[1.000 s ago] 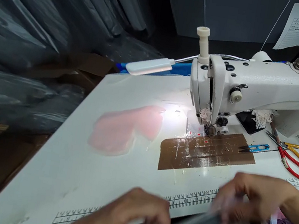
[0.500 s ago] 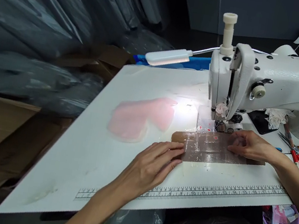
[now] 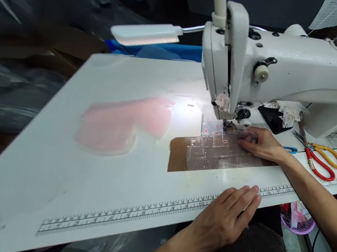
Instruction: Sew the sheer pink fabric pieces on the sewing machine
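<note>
A thin, see-through piece of fabric (image 3: pixel 206 157) lies flat over a brown taped patch in front of the sewing machine's presser foot (image 3: pixel 227 126). At its right end, close to the foot, my right hand (image 3: pixel 263 144) pinches the edge between thumb and fingers. My left hand (image 3: pixel 226 216) is at the table's front edge, over the printed ruler, with its fingers stretched out and nothing in them. Pink sheer cut pieces (image 3: pixel 111 125) lie on the table to the left.
The white sewing machine (image 3: pixel 293 65) fills the back right, with a lamp (image 3: pixel 146 34) to its left. Scissors (image 3: pixel 317 156) with red and yellow handles and blue thread snips (image 3: pixel 290 149) lie right of my right hand. A purple basket (image 3: pixel 302 227) hangs below the table edge.
Both hands brought the sheer fabric from the table's front edge onto the brown patch. My left hand then let go and moved right and toward me; my right hand stays at the fabric's right end.
</note>
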`<action>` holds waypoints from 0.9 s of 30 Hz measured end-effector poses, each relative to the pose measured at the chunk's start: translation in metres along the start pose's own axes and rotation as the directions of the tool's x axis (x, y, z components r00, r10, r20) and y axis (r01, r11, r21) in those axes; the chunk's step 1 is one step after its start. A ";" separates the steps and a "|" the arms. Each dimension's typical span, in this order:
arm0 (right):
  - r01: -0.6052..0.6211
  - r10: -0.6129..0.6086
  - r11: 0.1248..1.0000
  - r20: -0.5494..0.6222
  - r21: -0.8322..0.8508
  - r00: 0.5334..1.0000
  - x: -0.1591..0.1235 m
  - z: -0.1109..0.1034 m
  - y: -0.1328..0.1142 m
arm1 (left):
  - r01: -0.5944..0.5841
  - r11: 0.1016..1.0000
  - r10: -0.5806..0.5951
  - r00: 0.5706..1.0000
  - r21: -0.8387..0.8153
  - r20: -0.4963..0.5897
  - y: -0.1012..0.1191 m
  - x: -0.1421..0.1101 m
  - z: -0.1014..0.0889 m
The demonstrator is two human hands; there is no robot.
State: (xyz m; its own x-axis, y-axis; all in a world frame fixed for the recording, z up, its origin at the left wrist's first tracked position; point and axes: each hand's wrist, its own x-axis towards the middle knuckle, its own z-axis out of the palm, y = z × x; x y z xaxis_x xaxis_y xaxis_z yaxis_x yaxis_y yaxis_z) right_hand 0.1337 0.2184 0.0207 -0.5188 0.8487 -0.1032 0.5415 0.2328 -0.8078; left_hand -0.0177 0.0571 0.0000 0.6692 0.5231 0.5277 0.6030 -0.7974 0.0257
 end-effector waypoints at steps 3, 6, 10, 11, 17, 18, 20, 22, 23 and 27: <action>0.025 -0.026 0.998 -0.018 -0.050 1.000 -0.002 0.000 0.001 | -0.025 0.999 0.029 0.995 0.047 -0.095 0.012 0.008 0.015; 0.032 -0.032 0.995 0.002 -0.093 0.999 -0.003 0.000 -0.001 | -0.169 0.975 0.148 0.978 -0.146 -0.145 0.031 0.002 0.026; 0.026 -0.026 0.993 0.006 -0.111 1.000 -0.003 -0.001 -0.003 | -0.115 0.930 0.167 0.978 -0.349 0.122 0.048 -0.013 0.030; 0.024 -0.023 0.995 0.009 -0.095 1.000 -0.004 -0.002 -0.004 | -0.043 0.936 0.126 0.967 -0.349 0.221 0.047 -0.014 0.025; -0.014 0.037 0.992 0.175 -0.129 0.984 -0.014 -0.015 -0.011 | 0.120 0.827 0.026 0.967 -0.549 0.252 -0.004 -0.007 -0.046; -0.023 0.063 0.980 0.201 -0.197 0.978 -0.016 -0.017 -0.014 | 0.137 0.859 -0.041 0.979 -0.494 0.200 -0.020 -0.005 -0.056; -0.025 0.098 0.946 0.211 -0.324 0.973 -0.018 -0.019 -0.020 | 0.097 0.956 -0.091 0.995 -0.276 0.033 -0.058 -0.004 -0.069; -0.043 0.121 0.926 0.188 -0.374 0.975 -0.019 -0.020 -0.025 | 0.039 0.999 -0.041 0.998 -0.029 -0.051 -0.096 -0.003 -0.068; -0.073 0.144 0.929 0.173 -0.362 0.974 -0.019 -0.021 -0.027 | 0.025 0.999 -0.024 1.000 0.045 -0.018 -0.112 -0.003 -0.064; -0.226 0.233 0.971 0.106 -0.079 0.967 -0.018 -0.025 -0.025 | -0.101 0.994 0.104 0.987 -0.027 0.123 -0.142 -0.002 -0.033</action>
State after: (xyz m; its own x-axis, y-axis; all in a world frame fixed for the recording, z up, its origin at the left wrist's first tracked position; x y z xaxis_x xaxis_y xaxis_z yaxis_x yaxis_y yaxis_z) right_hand 0.1466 0.2090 0.0573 -0.4454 0.8242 -0.3498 0.6949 0.0719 -0.7155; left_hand -0.1185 0.1591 0.0235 0.7765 0.4703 0.4193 0.5199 -0.8542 -0.0047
